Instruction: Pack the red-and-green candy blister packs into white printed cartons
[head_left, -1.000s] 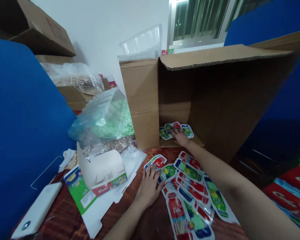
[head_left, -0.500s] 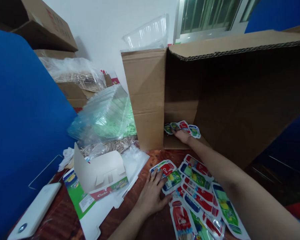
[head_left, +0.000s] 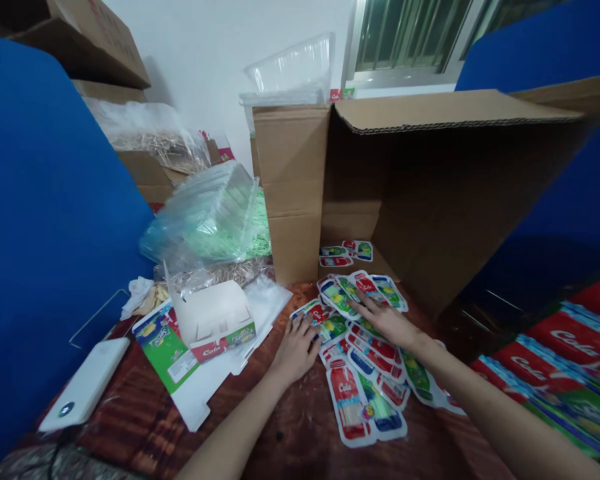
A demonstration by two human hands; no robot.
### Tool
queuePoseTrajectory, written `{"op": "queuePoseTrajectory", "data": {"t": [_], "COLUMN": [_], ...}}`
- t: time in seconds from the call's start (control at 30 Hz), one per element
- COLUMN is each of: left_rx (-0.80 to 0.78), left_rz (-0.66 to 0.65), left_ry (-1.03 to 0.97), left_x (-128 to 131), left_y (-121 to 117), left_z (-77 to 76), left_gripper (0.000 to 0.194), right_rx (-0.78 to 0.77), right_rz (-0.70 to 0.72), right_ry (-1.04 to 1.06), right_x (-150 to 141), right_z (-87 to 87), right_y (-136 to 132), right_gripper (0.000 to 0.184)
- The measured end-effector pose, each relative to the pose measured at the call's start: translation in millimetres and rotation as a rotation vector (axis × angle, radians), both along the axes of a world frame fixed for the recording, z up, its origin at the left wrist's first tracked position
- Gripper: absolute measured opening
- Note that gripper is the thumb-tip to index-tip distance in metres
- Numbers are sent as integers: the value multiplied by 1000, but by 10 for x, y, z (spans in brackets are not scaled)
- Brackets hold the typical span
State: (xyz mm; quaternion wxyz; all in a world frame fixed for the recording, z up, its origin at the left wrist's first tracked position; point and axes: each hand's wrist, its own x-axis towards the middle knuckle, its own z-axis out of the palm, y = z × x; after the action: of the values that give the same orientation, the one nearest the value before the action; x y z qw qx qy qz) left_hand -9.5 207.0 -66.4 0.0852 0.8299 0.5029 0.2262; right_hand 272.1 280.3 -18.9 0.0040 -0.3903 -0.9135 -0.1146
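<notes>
Several bottle-shaped packets printed Cola in red or lemon in green (head_left: 344,387) lie in an overlapping heap on the dark wooden table. My left hand (head_left: 297,348) rests at the heap's left edge, fingers spread, fingertips on a packet (head_left: 316,309). Palm down, my right hand (head_left: 387,321) lies over the heap's far side, its fingers stretched across a fan of packets (head_left: 336,293). Just beyond stands a large cardboard box (head_left: 294,200) on its side, its opening toward me. A few more packets (head_left: 357,249) lie on its floor.
Left of the heap, a small open printed carton (head_left: 223,340) sits on flat cardboard sheets. Beside it lie a white device (head_left: 86,385) and stacked clear plastic trays (head_left: 205,207). Blue partitions (head_left: 45,200) flank the table. Printed Cola boxes (head_left: 575,343) are at the lower right.
My right hand has come back out of the cardboard box, and a fan of packets now lies on the heap under it. My left hand stays at the heap's edge. The view has shifted.
</notes>
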Motion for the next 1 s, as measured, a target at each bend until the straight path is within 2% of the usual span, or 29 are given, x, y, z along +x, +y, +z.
{"op": "queuePoseTrajectory", "data": {"t": [0.1,0.2,0.33,0.43,0.5,0.53,0.6,0.63,0.67,0.73,0.83,0.9,1.0], "left_rx": [58,90,64,-3,-34,-41,-52,-59,-68,-77,-85,-90,-82], "left_rz": [41,77,76,84,96,99,91,85,82,90,103,96,93], "left_ry": [17,37,5,-108,-190,-207,-177,-141,-105,-56,-22,-14,-20], "left_x": [2,5,-9,-33,-47,-50,-51,-48,-45,-40,-49,-66,-93], "left_y": [-18,-42,-65,-64,-55,-49,-36,-28,-21,-2,32,57,83], "left_z": [-16,1,40,51,44,37,15,0,-17,-58,-134,-190,-264], "left_gripper": [27,20,23,27,33,36,44,47,49,54,57,57,60], "right_rx": [20,8,-167,-383,-525,-546,-426,-329,-271,-217,-227,-265,-347], "right_rz": [54,102,116,150,159,114,-120,-300,-420,-598,-805,-870,-875], "right_ry": [98,72,-14,107,272,367,528,543,543,529,479,437,355], "right_x": [82,-21,-288,-392,-402,-396,-371,-354,-335,-302,-304,-357,-481], "right_z": [91,146,166,308,451,515,596,608,602,545,390,263,70], "right_y": [-350,-666,-961,-942,-744,-585,-165,79,333,829,1435,1717,1966], "right_gripper": [84,81,81,62,47,42,40,42,45,55,72,78,80]}}
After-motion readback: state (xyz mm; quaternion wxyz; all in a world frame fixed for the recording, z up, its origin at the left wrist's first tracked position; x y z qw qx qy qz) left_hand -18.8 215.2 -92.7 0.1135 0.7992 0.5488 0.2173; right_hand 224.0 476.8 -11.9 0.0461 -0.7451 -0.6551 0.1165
